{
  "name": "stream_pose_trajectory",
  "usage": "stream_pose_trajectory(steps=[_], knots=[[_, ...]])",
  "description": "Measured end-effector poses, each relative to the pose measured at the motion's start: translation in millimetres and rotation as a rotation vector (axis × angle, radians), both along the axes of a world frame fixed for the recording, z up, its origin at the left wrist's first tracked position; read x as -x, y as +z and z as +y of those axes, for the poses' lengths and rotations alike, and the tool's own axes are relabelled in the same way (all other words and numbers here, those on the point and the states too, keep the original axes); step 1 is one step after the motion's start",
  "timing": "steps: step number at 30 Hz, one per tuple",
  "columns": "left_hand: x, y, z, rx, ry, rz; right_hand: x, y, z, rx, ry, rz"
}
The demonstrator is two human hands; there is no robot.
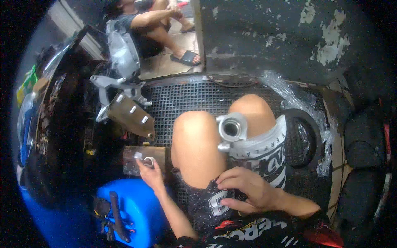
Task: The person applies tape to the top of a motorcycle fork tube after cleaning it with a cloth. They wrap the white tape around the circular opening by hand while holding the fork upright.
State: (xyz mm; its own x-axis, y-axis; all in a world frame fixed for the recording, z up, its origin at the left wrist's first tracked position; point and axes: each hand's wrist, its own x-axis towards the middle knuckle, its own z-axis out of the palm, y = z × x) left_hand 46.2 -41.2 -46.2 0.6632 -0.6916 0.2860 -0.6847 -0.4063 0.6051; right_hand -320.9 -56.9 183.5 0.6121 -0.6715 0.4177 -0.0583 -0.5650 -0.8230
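Low on the left, my left hand (151, 175) reaches over a small wooden block (159, 156). Its thumb and index finger close around a small pale ring (149, 161). A little white scrap (138, 156) shows at the index fingertip; I cannot tell whether it is held. A silver metal housing (233, 127) with a round bore rests on my right thigh, near the knee, with no hand on it. My right hand (250, 188) lies over my lap near the shorts, its fingers loosely bent and the thumb apart, holding nothing.
A silver cast bracket (120, 89) and a brown metal plate (131, 116) stand left of my knees. A blue plastic stool (142, 206) carries a black-handled tool (114, 206). To the right are a black tyre-like ring (311, 138) and clear plastic wrap (285, 89). Another person (153, 22) sits beyond.
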Motion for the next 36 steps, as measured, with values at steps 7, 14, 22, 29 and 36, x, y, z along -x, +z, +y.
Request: stream_pose_trajectory(steps=[7,14,22,29,36], knots=[[120.9,234.9,9.6,0.342,-0.698,0.946,7.8,49.1,-17.7,0.619,-0.081,0.123],[153.5,266.1,19.5,0.183,-1.172,1.044,12.0,64.1,-28.9,0.876,-0.231,0.159],[177.4,267.0,24.6,0.135,-1.338,0.786,34.8,59.3,-26.1,0.977,-0.258,0.279],[178.5,258.2,25.2,0.251,-1.096,0.401,37.6,62.4,-21.3,0.309,-0.164,0.032],[184.8,255.0,7.2,0.524,-1.213,0.722,32.8,34.5,-11.5,-0.282,0.032,-0.275]])
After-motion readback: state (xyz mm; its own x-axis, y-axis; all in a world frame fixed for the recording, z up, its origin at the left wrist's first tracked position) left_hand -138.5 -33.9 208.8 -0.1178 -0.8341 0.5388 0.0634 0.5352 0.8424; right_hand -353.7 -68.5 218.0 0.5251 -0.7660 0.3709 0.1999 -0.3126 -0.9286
